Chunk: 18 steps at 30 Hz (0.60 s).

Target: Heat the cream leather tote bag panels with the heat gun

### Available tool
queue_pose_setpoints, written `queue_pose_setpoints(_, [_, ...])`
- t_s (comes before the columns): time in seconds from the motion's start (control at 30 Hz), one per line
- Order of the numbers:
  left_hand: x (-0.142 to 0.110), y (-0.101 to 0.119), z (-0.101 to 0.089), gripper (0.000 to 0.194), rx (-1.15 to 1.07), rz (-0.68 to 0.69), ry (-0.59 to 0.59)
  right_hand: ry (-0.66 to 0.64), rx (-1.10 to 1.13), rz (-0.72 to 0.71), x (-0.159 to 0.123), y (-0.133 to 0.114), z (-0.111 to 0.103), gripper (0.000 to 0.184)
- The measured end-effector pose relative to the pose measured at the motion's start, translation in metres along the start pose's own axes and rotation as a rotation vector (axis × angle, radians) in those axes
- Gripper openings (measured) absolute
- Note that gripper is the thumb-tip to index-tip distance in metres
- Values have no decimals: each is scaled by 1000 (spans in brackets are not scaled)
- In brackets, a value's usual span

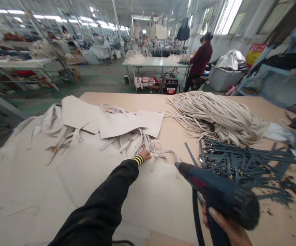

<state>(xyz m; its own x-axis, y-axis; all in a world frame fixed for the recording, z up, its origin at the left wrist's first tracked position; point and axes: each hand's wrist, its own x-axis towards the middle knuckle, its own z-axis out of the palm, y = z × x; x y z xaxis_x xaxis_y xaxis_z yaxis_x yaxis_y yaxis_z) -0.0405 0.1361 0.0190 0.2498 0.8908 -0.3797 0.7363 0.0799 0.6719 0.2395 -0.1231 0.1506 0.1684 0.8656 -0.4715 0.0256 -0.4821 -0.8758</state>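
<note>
My left hand reaches forward from a black sleeve with a yellow-striped cuff and closes on the white straps of a cream bag panel lying flat on the table. My right hand grips the handle of a dark blue heat gun near the bottom right, its nozzle pointing left and up toward the straps. The gun's cord hangs down beside my hand.
A heap of cream straps and a pile of dark blue straps with buckles lie at the right. Cream cut pieces and scissors lie at the left. A person stands at a far table; shelves line the left.
</note>
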Motion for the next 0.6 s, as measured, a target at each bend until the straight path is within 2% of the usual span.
queue_pose_setpoints(0.07, [-11,-11,-6,19,-26,-44,35,-96,-124,-6,3,-3,22,37])
queue_pose_setpoints(0.17, [-48,-37,-6,14,-90,-133,67,-102,-184,-74,7,-6,54,36])
queue_pose_setpoints(0.27, [-91,-61,10,15,-155,-193,91,-130,-112,-85,11,-9,78,33])
queue_pose_setpoints(0.37, [-124,-76,31,15,-169,-192,128,-210,-52,-97,18,-17,101,30])
queue_pose_setpoints(0.47, [-147,-83,45,11,-135,-164,187,-251,18,-141,30,-27,127,26])
queue_pose_setpoints(0.6, [-169,-90,55,11,-94,-134,235,-273,114,-214,42,-33,154,24])
